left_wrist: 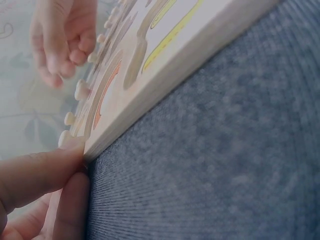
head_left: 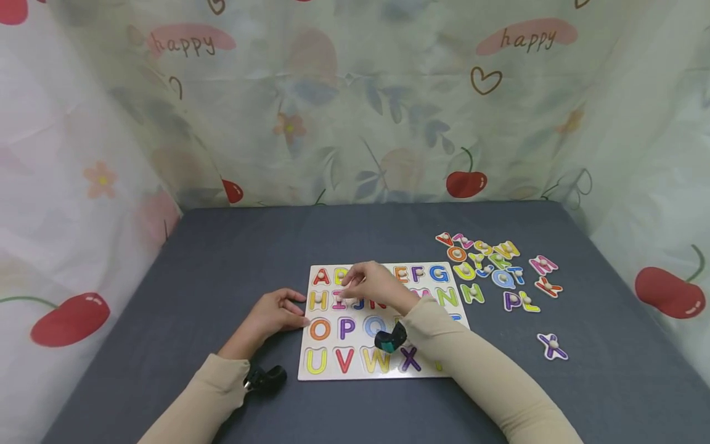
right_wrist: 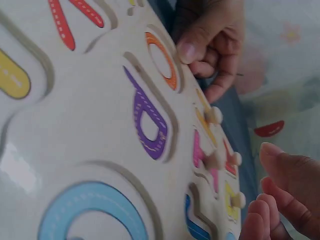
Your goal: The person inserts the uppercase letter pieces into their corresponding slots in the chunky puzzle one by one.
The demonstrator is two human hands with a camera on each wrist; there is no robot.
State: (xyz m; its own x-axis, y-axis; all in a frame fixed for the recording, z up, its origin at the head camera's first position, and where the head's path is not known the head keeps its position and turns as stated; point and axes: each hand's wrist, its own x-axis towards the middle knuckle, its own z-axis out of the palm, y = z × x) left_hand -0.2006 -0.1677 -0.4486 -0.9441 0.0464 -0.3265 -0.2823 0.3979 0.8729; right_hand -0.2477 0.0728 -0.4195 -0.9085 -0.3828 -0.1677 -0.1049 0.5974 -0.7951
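A pale wooden alphabet board (head_left: 327, 374) lies on the table, its letters in recesses. My left hand (head_left: 279, 310) holds the board's left edge, thumb at the rim beside the O recess (head_left: 320, 329); other fingers are partly hidden. My right hand (head_left: 373, 285) hovers over the upper rows near the letter I (head_left: 337, 301), fingers loosely bent. In the right wrist view its thumb (right_wrist: 287, 167) and fingertips stand apart with nothing between. Knobbed pieces sit in the top row, including A (head_left: 321, 277) and G (head_left: 439, 274), and H (head_left: 318, 301) sits below. My right hand and sleeve cover several letters.
Right of the board, loose knobbed letters lie in a scattered group, among them N (head_left: 472, 293), P (head_left: 512, 301) and L (head_left: 529, 302). A purple X (head_left: 552, 346) lies apart, nearer the front. Printed curtains (head_left: 355, 123) enclose the dark cloth-covered table (head_left: 249, 246).
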